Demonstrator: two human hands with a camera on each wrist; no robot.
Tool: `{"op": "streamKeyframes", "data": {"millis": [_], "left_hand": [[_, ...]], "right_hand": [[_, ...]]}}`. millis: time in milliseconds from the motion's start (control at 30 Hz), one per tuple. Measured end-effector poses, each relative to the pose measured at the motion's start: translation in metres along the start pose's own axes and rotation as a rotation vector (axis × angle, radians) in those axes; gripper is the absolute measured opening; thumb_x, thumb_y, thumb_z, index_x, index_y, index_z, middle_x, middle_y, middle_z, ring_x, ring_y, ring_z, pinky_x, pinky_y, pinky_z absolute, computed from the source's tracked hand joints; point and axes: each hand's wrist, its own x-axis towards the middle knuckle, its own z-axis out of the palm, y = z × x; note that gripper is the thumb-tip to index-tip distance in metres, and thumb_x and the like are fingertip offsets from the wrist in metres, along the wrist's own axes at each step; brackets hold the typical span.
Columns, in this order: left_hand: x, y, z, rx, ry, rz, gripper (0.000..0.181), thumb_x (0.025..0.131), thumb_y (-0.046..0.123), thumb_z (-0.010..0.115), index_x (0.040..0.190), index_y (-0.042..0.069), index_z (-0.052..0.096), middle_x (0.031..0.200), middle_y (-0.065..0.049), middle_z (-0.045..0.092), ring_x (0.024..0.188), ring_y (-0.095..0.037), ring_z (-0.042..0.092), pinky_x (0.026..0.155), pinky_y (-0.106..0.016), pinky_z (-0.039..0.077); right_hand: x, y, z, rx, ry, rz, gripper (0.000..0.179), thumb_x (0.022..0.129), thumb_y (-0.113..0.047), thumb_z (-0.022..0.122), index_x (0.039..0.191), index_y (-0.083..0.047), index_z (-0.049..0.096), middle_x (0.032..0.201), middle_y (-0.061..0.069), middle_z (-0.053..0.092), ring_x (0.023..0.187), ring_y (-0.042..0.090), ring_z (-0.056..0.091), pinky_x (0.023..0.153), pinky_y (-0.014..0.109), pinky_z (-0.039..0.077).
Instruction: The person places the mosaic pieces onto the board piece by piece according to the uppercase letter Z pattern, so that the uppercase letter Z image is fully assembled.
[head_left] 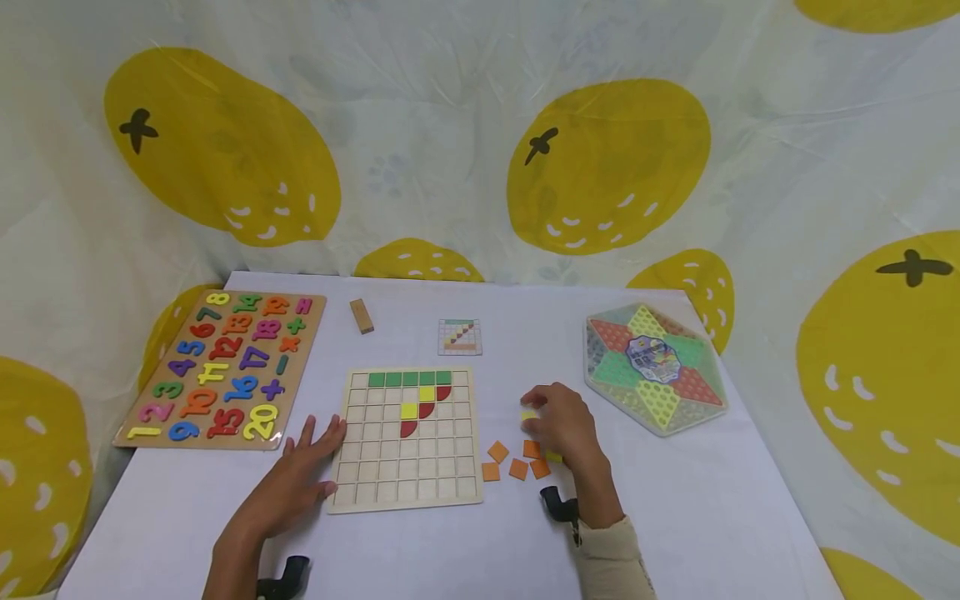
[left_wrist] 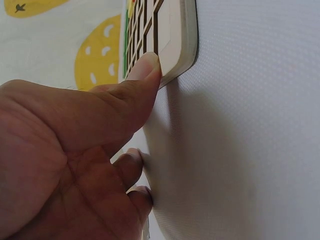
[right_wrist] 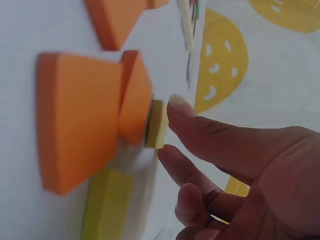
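A wooden grid board point(head_left: 405, 493) lies on the table, with green squares point(head_left: 410, 379) along its top row and yellow squares point(head_left: 409, 410) and red quarter-round pieces point(head_left: 408, 428) in a diagonal. My left hand point(head_left: 300, 475) rests at the board's left edge with fingers spread. In the left wrist view its thumb point(left_wrist: 145, 67) presses on the board's corner. Right of the board, my right hand point(head_left: 564, 423) has thumb and forefinger at opposite sides of a yellow square tile point(right_wrist: 156, 124). Orange square tiles point(right_wrist: 82, 115) and another yellow tile point(head_left: 554, 457) lie just below that hand.
A small pattern card point(head_left: 460, 337) lies behind the board, with a wooden block point(head_left: 362, 317) to its left. A number puzzle board point(head_left: 296, 367) occupies the left side. At the right lies a hexagonal star-patterned game box point(head_left: 654, 367). A patterned cloth point(head_left: 450, 125) hangs behind the table.
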Motion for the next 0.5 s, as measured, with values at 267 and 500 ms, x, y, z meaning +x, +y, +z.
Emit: {"op": "streamKeyframes", "data": {"millis": [267, 500], "left_hand": [[0.0001, 0.0011, -0.0001, 0.006, -0.001, -0.003, 0.095, 0.089, 0.0, 0.079, 0.167, 0.019, 0.029, 0.176, 0.0, 0.018, 0.166, -0.039, -0.009, 0.132, -0.064, -0.008], [0.0011, -0.0005, 0.0003, 0.0, -0.001, 0.006, 0.094, 0.089, -0.002, 0.079, 0.167, 0.018, 0.03, 0.176, -0.001, 0.018, 0.166, -0.039, -0.009, 0.132, -0.065, -0.008]], "right_hand": [[0.0035, 0.0032, 0.0049, -0.036, -0.001, 0.004, 0.018, 0.084, -0.013, 0.09, 0.095, -0.02, 0.077, 0.096, 0.002, 0.068, 0.089, 0.024, 0.06, 0.078, 0.039, 0.054], [0.0029, -0.005, 0.0084, -0.01, 0.038, -0.069, 0.022, 0.082, -0.013, 0.09, 0.086, -0.02, 0.07, 0.077, 0.0, 0.061, 0.074, 0.019, 0.055, 0.063, 0.031, 0.042]]}}
